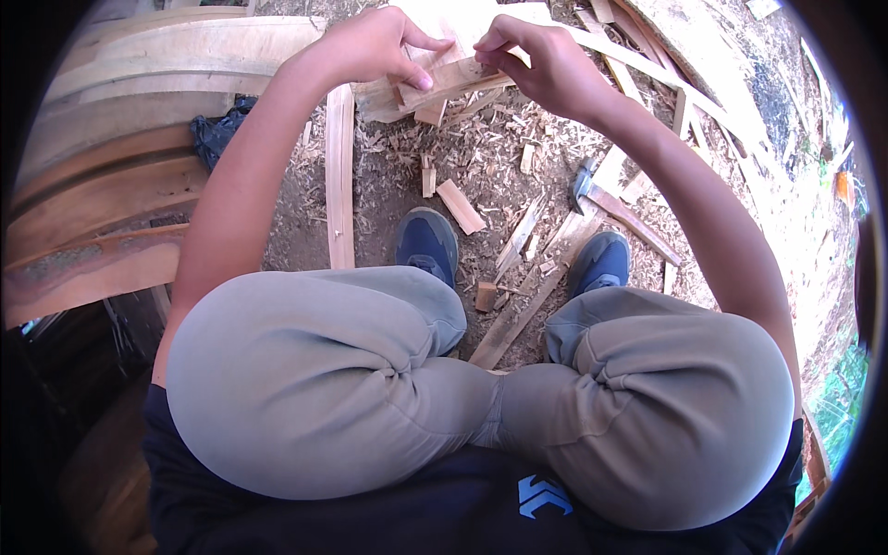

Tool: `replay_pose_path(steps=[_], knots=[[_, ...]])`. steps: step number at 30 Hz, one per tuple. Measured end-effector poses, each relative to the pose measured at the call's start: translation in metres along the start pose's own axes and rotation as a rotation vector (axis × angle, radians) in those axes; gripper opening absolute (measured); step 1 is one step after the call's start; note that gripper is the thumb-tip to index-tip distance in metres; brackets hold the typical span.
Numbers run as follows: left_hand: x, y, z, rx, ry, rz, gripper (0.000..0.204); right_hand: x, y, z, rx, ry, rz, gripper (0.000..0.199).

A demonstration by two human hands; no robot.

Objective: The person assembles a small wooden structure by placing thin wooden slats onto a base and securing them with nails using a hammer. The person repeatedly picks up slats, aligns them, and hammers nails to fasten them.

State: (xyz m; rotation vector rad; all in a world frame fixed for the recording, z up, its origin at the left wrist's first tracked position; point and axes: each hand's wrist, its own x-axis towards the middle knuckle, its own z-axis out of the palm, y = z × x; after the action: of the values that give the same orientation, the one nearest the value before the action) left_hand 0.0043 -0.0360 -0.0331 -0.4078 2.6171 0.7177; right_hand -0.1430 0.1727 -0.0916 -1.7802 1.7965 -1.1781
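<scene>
Both my arms reach forward to a pale wooden board [453, 80] at the far middle. My left hand [384, 46] is at the board's left part, thumb and forefinger spread apart and touching or just above the wood. My right hand [550, 67] is over the board's right end, its thumb and fingertips pinched together. Whatever lies in that pinch, if anything, is too small to make out. A hammer [634, 222] with a wooden handle rests on the ground below my right forearm.
Wood shavings and offcuts [461, 205] litter the ground around my shoes [427, 242]. A long plank [339, 176] lies left of them. Curved timber pieces [111, 176] are stacked at the left, beside a black plastic bag [215, 137]. More strips [647, 60] lie at far right.
</scene>
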Motion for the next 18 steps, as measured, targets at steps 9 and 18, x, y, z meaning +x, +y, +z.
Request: replay_pose_path(steps=[9, 18], knots=[[-0.002, 0.002, 0.002, 0.061, 0.018, -0.046, 0.062, 0.0, 0.001, 0.002, -0.029, 0.064, -0.085, 0.009], [-0.003, -0.004, 0.001, 0.015, 0.003, -0.002, 0.062, -0.001, -0.005, 0.007, -0.188, 0.069, -0.068, 0.013]])
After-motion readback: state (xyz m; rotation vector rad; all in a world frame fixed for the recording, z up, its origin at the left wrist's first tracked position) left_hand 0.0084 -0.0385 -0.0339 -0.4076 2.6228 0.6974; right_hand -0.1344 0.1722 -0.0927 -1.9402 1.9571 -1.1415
